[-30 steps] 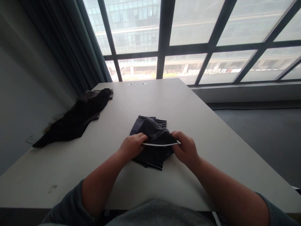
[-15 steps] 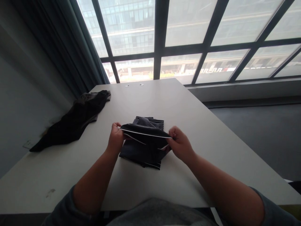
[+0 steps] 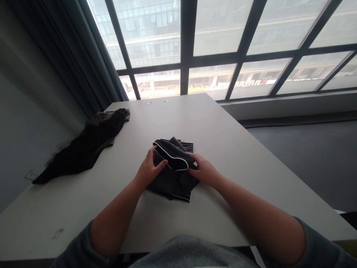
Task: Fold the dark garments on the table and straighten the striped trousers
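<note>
Both hands press a small dark garment onto a folded striped one in the middle of the table.

The left hand (image 3: 149, 169) holds the white-piped garment (image 3: 173, 158) by its left edge, grip narrow, thumb on top; the right hand (image 3: 203, 172) pins its right side flat, so the cloth keeps its fold. It lies on the striped piece (image 3: 173, 186), on the white table (image 3: 217, 126). A dark heap of clothes (image 3: 86, 147) waits far left.

Two garments (image 3: 173, 167) (image 3: 83, 149), two hands (image 3: 149, 171) (image 3: 203, 172), one table (image 3: 223, 130)
</note>
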### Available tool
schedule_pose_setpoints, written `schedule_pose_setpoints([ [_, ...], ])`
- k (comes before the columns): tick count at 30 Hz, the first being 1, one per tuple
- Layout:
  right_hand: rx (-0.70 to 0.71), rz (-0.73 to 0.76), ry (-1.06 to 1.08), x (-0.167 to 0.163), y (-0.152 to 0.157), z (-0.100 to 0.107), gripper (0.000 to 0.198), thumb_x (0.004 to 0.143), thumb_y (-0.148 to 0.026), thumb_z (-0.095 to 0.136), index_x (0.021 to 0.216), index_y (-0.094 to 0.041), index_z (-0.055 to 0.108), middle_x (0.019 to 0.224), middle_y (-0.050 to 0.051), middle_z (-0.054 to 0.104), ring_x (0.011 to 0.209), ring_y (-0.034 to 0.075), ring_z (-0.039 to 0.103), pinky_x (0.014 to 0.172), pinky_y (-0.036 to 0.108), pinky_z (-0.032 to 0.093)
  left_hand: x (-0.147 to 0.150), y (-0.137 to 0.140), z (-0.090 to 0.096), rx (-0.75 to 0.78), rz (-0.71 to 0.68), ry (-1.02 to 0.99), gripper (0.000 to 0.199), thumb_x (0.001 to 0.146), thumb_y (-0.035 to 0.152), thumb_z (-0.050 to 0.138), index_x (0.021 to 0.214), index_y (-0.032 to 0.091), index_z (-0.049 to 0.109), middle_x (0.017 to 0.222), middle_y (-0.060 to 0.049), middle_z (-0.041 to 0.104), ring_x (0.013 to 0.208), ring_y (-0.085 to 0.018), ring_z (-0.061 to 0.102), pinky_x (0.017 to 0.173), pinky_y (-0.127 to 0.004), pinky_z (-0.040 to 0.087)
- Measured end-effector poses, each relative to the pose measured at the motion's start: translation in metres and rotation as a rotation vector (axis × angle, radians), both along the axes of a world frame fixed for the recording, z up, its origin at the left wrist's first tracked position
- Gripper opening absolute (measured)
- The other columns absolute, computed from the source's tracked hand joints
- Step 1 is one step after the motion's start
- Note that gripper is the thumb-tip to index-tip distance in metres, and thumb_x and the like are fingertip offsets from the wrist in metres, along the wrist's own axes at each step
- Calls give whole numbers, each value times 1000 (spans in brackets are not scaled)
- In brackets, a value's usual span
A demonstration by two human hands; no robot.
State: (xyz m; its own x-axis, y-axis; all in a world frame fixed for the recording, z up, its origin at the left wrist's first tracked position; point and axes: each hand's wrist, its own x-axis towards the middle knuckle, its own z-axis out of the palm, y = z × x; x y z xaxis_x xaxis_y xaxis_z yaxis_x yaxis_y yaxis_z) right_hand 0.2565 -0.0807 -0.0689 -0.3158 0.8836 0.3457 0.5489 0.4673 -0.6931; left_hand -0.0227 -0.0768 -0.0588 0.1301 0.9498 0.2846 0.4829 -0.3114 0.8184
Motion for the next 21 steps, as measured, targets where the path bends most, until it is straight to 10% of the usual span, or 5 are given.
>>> schedule_pose_setpoints([
  [5, 122, 155, 69, -11, -13, 2, 33, 88, -16, 61, 120, -22, 69, 110, 9, 71, 98, 23, 69, 87, 37, 57, 25, -22, -15, 238, -288, 161, 138, 65, 54, 94, 166, 30, 5, 172, -23, 14, 156, -46, 22, 119, -63, 38],
  [8, 246, 303, 117, -12, -23, 15, 21, 95, -18, 55, 105, -23, 73, 103, 8, 73, 92, 21, 69, 81, 33, 57, 32, -27, -14, 416, -364, 171, 133, 67, 52, 94, 166, 29, 8, 174, -22, -1, 157, -49, 15, 120, -63, 37],
  [13, 233, 571, 208, -11, -38, 46, 23, 102, -23, 52, 101, -24, 75, 93, 8, 76, 89, 20, 72, 82, 33, 59, 22, -22, -1, 99, -386, 27, 52, 91, 28, 69, 141, 22, 57, 144, -16, 60, 125, -35, 63, 103, -49, 57],
  [16, -51, 695, 323, -1, -37, 51, 18, 100, -33, 64, 105, -22, 77, 97, 10, 79, 87, 20, 76, 78, 29, 61, 10, -19, 11, -117, -583, 0, 33, 85, 29, 73, 116, 19, 71, 106, -9, 77, 97, -29, 72, 86, -42, 62],
  [21, -888, 1200, 563, 25, -10, 20, 48, 96, -55, 68, 116, -13, 76, 97, 17, 80, 65, 19, 77, 40, 17, 49, -7, 1, 58, -356, -979, 111, 38, 78, 44, 81, 102, 15, 76, 98, -8, 79, 89, -27, 72, 81, -34, 60],
])
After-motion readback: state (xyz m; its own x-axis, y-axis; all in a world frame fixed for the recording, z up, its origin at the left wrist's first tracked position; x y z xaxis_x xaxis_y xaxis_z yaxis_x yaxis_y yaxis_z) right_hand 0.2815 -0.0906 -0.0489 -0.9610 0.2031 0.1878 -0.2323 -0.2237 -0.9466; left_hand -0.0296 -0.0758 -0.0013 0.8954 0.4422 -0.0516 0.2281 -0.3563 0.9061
